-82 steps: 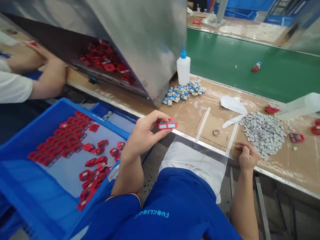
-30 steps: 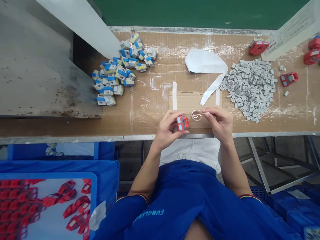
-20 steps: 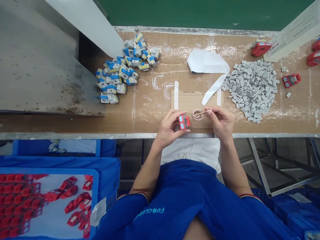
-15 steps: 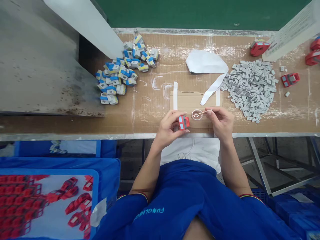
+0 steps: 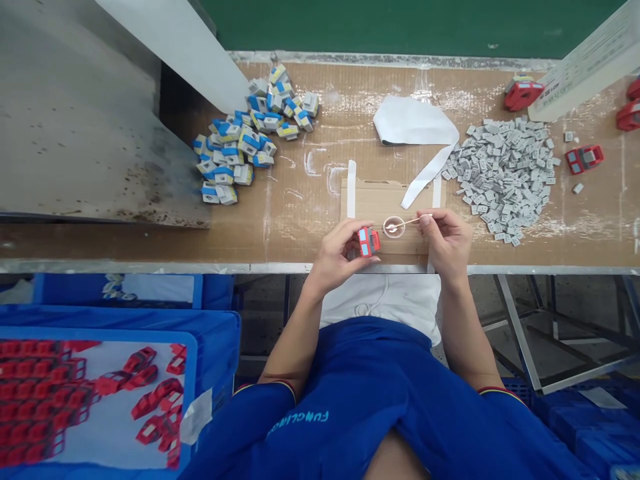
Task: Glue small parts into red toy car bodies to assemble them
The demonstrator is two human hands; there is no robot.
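My left hand (image 5: 340,257) is closed on a small red toy car body (image 5: 368,241) with pale blue windows, held just above the bench's near edge. My right hand (image 5: 446,241) pinches a thin stick (image 5: 411,222) whose tip rests in a small round glue dish (image 5: 393,227). The dish sits on a cardboard pad (image 5: 380,200) taped to the brown bench top. The car body lies just left of the dish, close to the stick's tip.
A heap of blue-and-white parts (image 5: 253,137) lies at the left, a pile of small grey pieces (image 5: 505,173) at the right, white paper (image 5: 413,127) between. Loose red cars (image 5: 584,159) sit far right. A blue crate (image 5: 210,347) of red bodies stands lower left; a metal chute (image 5: 75,120) upper left.
Since 2.7 s ago my view has turned from the crate to the bench and both hands came together at the pad. In the last second the stick's tip settled into the dish; the hands barely moved.
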